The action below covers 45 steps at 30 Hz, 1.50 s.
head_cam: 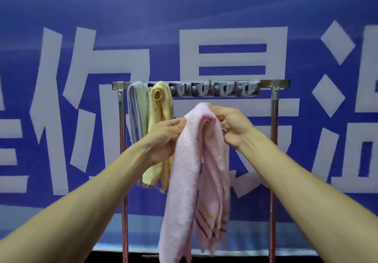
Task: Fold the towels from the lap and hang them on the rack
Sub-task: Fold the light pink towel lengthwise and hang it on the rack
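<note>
The left grip (163, 138) pinched one side of the pink towel (184, 181), and the right grip (233, 123) pinched its top fold, so both were closed on it. The pink towel hung down long between and below the two grips, in the air in front of the rack (274, 119). Just behind the left grip hung a yellow towel (159, 107), with a blue towel (137, 109) beside it, farther left. Above both grips ran a grey row of clips (214, 91) on the rack's top bar
</note>
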Available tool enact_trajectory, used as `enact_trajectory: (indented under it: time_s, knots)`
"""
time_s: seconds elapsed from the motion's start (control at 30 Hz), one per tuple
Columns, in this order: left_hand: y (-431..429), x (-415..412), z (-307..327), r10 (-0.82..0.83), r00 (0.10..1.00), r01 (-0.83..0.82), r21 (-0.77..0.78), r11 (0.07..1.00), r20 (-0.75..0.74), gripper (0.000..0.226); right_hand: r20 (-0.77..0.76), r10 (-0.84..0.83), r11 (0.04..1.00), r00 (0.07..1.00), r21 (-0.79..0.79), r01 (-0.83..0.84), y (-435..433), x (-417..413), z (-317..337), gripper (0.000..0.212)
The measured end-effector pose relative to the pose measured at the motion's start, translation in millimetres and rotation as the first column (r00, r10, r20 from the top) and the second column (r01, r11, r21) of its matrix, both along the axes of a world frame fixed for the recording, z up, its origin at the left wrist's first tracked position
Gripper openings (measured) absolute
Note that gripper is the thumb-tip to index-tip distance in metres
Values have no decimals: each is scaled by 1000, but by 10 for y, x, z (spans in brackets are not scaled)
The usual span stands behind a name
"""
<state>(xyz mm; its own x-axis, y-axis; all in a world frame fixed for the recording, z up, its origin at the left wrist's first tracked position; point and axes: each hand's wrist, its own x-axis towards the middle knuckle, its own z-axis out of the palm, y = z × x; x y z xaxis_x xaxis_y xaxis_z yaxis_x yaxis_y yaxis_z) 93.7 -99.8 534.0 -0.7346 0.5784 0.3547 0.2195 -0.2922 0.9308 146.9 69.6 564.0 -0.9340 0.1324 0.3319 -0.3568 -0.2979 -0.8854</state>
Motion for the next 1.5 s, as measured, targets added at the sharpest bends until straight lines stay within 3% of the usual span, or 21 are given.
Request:
enact_trajectory:
  time_s: [0.13, 0.47, 0.5, 0.57, 0.63, 0.7, 0.77, 0.87, 0.93, 1.0, 1.13, 1.23, 1.3, 1.4, 1.5]
  knots:
    - [96, -210, 432, 98, 995, -101, 139, 985, 31, 27, -15, -73, 997, 997, -26, 73, -79, -237, 363, 18]
    - [340, -1046, 1174, 341, 926, -370, 211, 905, 164, 20, -57, -379, 922, 924, 67, 382, -107, -1128, 1150, 39]
    - [353, -1110, 1210, 358, 914, -395, 218, 893, 192, 22, -73, -445, 885, 893, 120, 451, -104, -1226, 1190, 34]
    - [389, -1282, 1236, 400, 881, -458, 245, 855, 252, 29, -189, -591, 722, 784, 308, 619, -110, -1368, 1214, 14]
    - [447, -1445, 1220, 496, 825, -557, 245, 793, 271, 25, -329, -627, 553, 706, 450, 701, -116, -1503, 1177, 17]
    - [510, -1531, 1146, 634, 743, -669, 201, 715, 215, 9, -388, -613, 476, 688, 515, 713, -122, -1582, 1095, 17]
    - [563, -1552, 1025, 751, 657, -751, 149, 643, 71, 10, -399, -615, 431, 680, 553, 713, -104, -1627, 990, 15]
    - [567, -1581, 804, 799, 599, -792, 103, 602, -62, 15, -400, -607, 455, 687, 533, 713, -37, -1687, 815, 14]
    - [565, -1569, 707, 758, 647, -752, 92, 652, -82, 28, -400, -587, 497, 704, 509, 703, -5, -1692, 724, 18]
    - [565, -1569, 653, 705, 704, -699, 87, 710, -89, 23, -393, -566, 537, 725, 492, 685, 31, -1712, 658, 18]
    - [451, -1462, 602, 654, 733, -651, 88, 754, -186, 21, -353, -520, 568, 778, 537, 624, 48, -1645, 572, 10]
    - [339, -1277, 532, 670, 673, -690, 60, 721, -313, 28, -291, -479, 603, 828, 576, 551, 111, -1494, 512, 3]
    - [256, -1123, 457, 693, 646, -705, 96, 702, -320, 36, -266, -438, 618, 859, 605, 502, 161, -1322, 468, 6]
    - [158, -864, 371, 686, 651, -687, 132, 715, -325, 33, -213, -394, 595, 894, 682, 424, 224, -1032, 396, 13]
    - [91, -516, 246, 658, 684, -645, 159, 747, -314, 30, -98, -336, 631, 937, 715, 301, 279, -749, 305, 21]
